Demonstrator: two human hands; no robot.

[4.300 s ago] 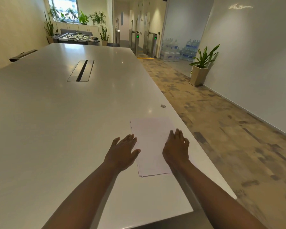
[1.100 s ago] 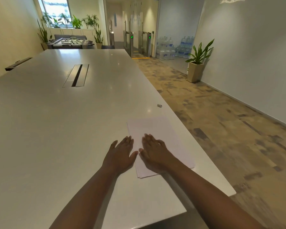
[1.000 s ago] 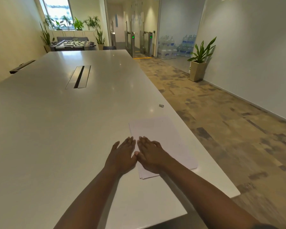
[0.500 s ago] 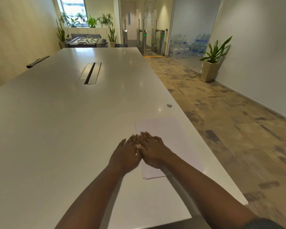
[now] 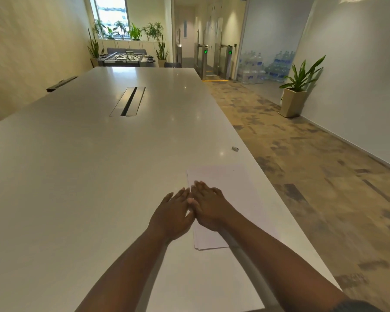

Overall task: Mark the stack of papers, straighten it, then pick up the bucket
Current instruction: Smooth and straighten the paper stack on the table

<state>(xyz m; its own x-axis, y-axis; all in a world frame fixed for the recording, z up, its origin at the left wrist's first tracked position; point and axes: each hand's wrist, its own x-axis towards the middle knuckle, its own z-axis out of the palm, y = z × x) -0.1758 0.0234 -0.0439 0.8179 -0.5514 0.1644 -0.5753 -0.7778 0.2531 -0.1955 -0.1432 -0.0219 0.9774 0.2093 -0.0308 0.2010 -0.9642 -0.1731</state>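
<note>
A thin stack of white papers [image 5: 236, 188] lies flat near the right edge of the long white table [image 5: 77, 176]. My right hand [image 5: 208, 208] rests palm down on the stack's left part, fingers straight. My left hand [image 5: 172, 216] lies flat on the table right beside the stack's left edge, its fingers touching my right hand. Both hands hold nothing. No bucket is in view.
A small grey object [image 5: 235, 149] sits near the table's right edge beyond the papers. A cable slot [image 5: 127, 101] runs along the table's middle. A potted plant [image 5: 296, 95] stands by the right wall. Water bottles [image 5: 261, 68] and turnstiles [image 5: 214, 59] are at the far end.
My right hand has slid left across the papers from the stack's right side until it meets my left hand at the left edge. My head view has shifted slightly.
</note>
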